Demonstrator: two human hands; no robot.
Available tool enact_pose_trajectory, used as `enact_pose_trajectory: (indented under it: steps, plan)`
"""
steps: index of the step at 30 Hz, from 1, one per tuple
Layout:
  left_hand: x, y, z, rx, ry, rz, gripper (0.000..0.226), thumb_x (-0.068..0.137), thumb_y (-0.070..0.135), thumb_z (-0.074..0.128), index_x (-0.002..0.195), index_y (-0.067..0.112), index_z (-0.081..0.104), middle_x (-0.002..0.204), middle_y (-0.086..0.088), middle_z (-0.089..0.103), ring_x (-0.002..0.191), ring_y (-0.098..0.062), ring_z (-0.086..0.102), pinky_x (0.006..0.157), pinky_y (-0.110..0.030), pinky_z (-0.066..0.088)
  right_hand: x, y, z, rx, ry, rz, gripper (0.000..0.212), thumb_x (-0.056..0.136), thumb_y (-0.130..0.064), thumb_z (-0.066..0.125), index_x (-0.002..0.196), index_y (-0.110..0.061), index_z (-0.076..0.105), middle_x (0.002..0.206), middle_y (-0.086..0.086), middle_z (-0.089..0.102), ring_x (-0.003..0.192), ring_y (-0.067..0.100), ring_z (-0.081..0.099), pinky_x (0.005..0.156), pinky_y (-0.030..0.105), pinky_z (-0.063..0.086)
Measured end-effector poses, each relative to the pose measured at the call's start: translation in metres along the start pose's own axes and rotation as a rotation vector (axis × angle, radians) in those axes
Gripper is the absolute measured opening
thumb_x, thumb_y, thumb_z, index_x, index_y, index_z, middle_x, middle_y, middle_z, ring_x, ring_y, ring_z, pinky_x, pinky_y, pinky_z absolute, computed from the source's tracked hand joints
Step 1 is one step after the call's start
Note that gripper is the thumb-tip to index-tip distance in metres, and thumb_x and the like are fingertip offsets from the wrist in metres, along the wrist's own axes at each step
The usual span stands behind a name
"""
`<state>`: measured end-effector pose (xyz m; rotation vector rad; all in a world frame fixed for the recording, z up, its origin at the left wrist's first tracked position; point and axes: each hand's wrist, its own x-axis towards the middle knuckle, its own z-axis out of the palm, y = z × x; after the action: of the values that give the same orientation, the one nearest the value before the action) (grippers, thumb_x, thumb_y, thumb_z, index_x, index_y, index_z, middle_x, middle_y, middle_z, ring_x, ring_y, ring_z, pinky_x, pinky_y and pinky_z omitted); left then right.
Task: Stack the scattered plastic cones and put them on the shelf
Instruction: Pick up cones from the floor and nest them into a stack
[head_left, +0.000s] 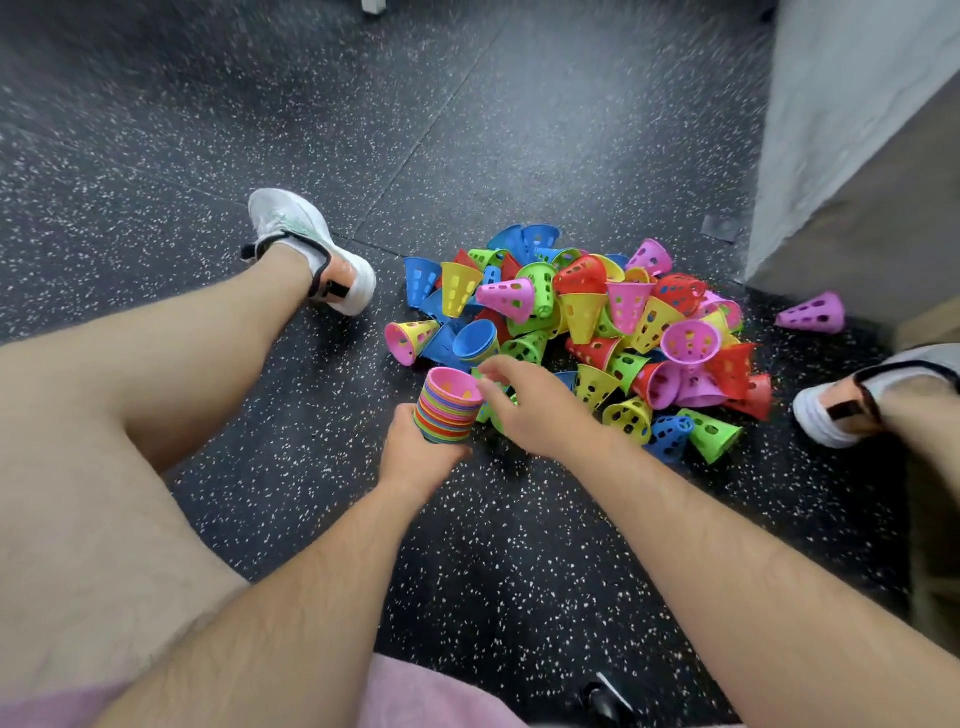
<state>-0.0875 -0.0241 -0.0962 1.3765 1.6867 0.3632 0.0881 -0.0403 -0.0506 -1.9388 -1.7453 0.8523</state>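
Mid-stacking, I judge. Left hand (422, 460) clenched round stack (449, 413). Right hand (524, 408) just beside stack; can't tell its grip. Pile (597, 317) just beyond stack. Next I'd pinch one from pile and nest it.

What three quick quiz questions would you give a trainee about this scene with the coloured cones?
1. True or false: the left hand holds the stack of nested cones.
2. What colour is the top cone of that stack? A blue, B pink, C red.
3. Fill the gap: the lone purple cone lies on the floor to the person's ___ of the loose pile.

Key: 1 true; 2 B; 3 right.
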Motion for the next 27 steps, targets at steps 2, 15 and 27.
enact_pose_trajectory:
  steps: [2,15,27]
  plan:
    - [-0.003,-0.004,0.003,0.024,-0.008,-0.029,0.063,0.061,0.024,0.091,0.110,0.018,0.051,0.099,-0.004,0.068,0.089,-0.024,0.068,0.081,-0.038,0.056,0.000,0.009,0.005,-0.032,0.072,0.079,0.033,0.103,-0.036,0.046,0.131,-0.021,0.057,0.125,-0.003,0.063,0.117,0.017,0.056,0.098,0.040,0.049]
    - [0.017,-0.014,0.007,0.060,-0.024,-0.081,0.064,0.062,0.022,0.092,0.108,0.018,0.047,0.098,-0.004,0.067,0.088,-0.024,0.068,0.079,-0.036,0.054,0.059,0.022,0.046,-0.341,0.046,0.323,0.042,0.101,-0.036,0.054,0.137,-0.014,0.053,0.135,0.010,0.048,0.131,0.029,0.037,0.105,0.043,0.040]
    - [0.019,-0.024,0.007,0.076,-0.048,-0.093,0.062,0.063,0.023,0.091,0.108,0.017,0.049,0.096,-0.002,0.065,0.088,-0.024,0.065,0.078,-0.034,0.049,0.039,0.042,0.038,-0.081,0.173,0.258,0.022,0.106,-0.029,0.045,0.117,-0.020,0.062,0.106,0.002,0.054,0.103,0.025,0.051,0.078,0.037,0.043]
